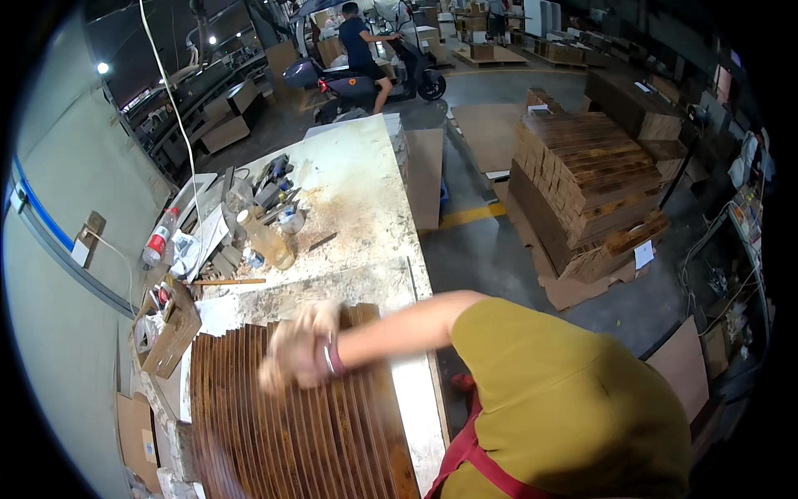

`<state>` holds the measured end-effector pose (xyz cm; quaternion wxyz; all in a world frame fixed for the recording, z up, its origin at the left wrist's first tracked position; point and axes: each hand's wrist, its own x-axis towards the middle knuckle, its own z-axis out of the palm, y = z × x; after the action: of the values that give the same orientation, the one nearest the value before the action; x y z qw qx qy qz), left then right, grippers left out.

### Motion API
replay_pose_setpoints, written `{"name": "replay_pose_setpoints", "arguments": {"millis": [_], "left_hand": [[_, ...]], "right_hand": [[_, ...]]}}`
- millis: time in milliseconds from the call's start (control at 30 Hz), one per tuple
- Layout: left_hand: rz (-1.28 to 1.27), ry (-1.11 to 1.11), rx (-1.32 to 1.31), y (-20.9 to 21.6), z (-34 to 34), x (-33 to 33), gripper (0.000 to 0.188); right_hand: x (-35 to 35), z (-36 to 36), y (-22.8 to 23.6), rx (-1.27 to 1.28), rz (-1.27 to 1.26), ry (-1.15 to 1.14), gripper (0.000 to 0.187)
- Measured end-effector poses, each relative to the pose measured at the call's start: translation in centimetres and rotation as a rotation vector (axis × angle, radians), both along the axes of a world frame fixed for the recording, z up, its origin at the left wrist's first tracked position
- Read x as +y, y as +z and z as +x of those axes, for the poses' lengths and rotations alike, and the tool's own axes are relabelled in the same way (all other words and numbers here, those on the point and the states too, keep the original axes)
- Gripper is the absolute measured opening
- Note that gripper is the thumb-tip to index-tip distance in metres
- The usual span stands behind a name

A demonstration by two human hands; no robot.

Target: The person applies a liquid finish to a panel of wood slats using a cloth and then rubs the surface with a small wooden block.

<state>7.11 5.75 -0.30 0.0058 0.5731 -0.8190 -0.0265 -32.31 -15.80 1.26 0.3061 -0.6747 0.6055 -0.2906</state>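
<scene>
Dark brown wooden strips (274,432) lie side by side in a wide row on the near part of the workbench. Over their far ends is my right hand (301,353), in a pale glove with a dark red cuff, reaching in from the right. Motion smears its fingers, so I cannot make out whether they grip a strip. At the lower left, a pale blurred shape over the strips seems to be my left hand (218,467); its fingers do not show clearly.
Beyond the strips, the dusty bench (357,191) holds a bottle of yellowish liquid (268,241), a pencil (229,282) and several tools. A wooden box (173,328) stands at the left edge. Stacked boards (582,183) rise on the right. Further off, a person sits on a scooter (357,85).
</scene>
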Motion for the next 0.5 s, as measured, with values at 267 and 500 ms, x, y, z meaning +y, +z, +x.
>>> {"name": "replay_pose_setpoints", "arguments": {"millis": [267, 500], "left_hand": [[0.141, 0.103, -0.022, 3.7, -2.8, 0.3, 0.102], [-0.072, -0.110, 0.146, -3.4, 1.7, -0.8, 0.102]], "right_hand": [[7.5, 2.2, -3.2, 0.081, -0.343, 0.265, 0.016], [5.9, -13.3, 4.2, 0.411, 0.043, -0.576, 0.024]]}}
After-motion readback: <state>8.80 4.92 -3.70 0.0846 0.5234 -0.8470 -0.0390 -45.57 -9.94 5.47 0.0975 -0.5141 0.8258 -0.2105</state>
